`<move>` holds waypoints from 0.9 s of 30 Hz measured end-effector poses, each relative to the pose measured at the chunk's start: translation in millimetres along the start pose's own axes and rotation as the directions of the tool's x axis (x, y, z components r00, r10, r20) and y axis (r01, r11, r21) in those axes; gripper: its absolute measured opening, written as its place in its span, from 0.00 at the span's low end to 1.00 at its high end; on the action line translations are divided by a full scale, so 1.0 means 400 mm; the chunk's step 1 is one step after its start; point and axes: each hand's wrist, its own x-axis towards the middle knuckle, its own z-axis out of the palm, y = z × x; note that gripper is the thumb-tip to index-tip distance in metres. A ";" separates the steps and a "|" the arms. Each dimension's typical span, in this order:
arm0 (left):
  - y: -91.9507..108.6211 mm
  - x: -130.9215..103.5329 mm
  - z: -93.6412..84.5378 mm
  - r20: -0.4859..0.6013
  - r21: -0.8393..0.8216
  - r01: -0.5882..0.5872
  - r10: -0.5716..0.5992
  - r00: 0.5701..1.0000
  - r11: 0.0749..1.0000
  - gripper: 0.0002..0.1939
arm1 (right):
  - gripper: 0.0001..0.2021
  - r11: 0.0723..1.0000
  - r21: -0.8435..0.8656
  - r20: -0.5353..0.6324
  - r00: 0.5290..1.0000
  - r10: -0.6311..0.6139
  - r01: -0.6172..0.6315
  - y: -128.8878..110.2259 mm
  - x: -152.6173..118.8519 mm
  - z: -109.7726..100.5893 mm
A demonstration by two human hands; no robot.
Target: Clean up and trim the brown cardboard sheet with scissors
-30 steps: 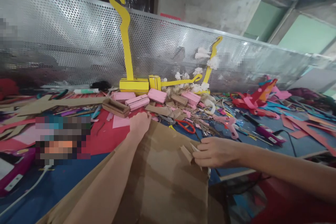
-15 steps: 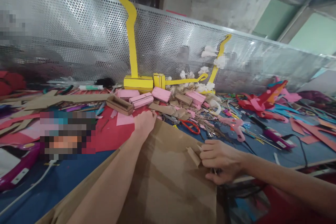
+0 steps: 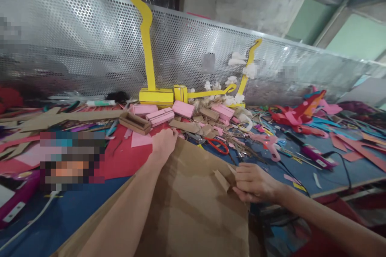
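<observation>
A large brown cardboard sheet (image 3: 193, 209) stands tilted in front of me, its lower part running out of the picture. My left hand (image 3: 164, 142) is closed over its far top corner, the forearm lying across the sheet. At the right edge, my right hand (image 3: 253, 180) is closed on the cardboard beside a torn, curled flap (image 3: 221, 180). Whether those fingers also hold a small tool is hidden. Just beyond the sheet lie red-handled scissors (image 3: 217, 145) and an open cardboard box (image 3: 135, 123).
Pink boxes (image 3: 160, 116) and yellow hooked shapes (image 3: 156, 96) stand against the perforated metal panel (image 3: 187, 48). Right of the sheet lie a pink glue gun (image 3: 269, 144) and a purple-handled tool (image 3: 319, 157) with a cord. Red paper (image 3: 129, 160) and scraps cover the blue table.
My right hand has turned slightly and its fingers have closed up at the torn edge; a dark thing glimpsed below them before no longer shows. My left hand keeps its hold. The view has shifted slightly.
</observation>
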 end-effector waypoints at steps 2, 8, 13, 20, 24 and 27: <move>0.000 0.001 0.000 0.000 0.001 0.000 0.000 1.000 1.000 0.28 | 0.16 0.998 -0.059 -0.042 0.999 0.034 -0.036 -0.009 -0.011 0.010; 0.003 0.002 0.001 -0.001 0.008 -0.006 0.006 1.000 1.000 0.28 | 0.17 0.933 -0.299 -0.164 0.974 0.158 -0.202 -0.058 -0.056 0.033; 0.005 0.001 0.002 0.008 0.016 -0.005 0.005 1.000 1.000 0.28 | 0.17 0.811 -0.480 -0.255 0.938 0.236 -0.335 -0.113 -0.068 0.032; 0.009 0.004 0.004 0.000 0.037 0.010 -0.010 1.000 0.999 0.27 | 0.14 0.752 -0.400 -0.412 0.836 0.363 -0.524 -0.153 -0.080 0.025; 0.013 0.003 0.002 0.005 0.038 0.012 -0.012 1.000 0.999 0.27 | 0.33 0.735 -0.315 -0.371 0.791 0.487 -0.600 -0.145 -0.083 -0.010; 0.014 0.003 0.000 0.015 0.033 0.015 -0.015 1.000 0.999 0.28 | 0.32 0.794 -0.220 -0.044 0.819 0.572 -0.566 -0.123 -0.089 -0.032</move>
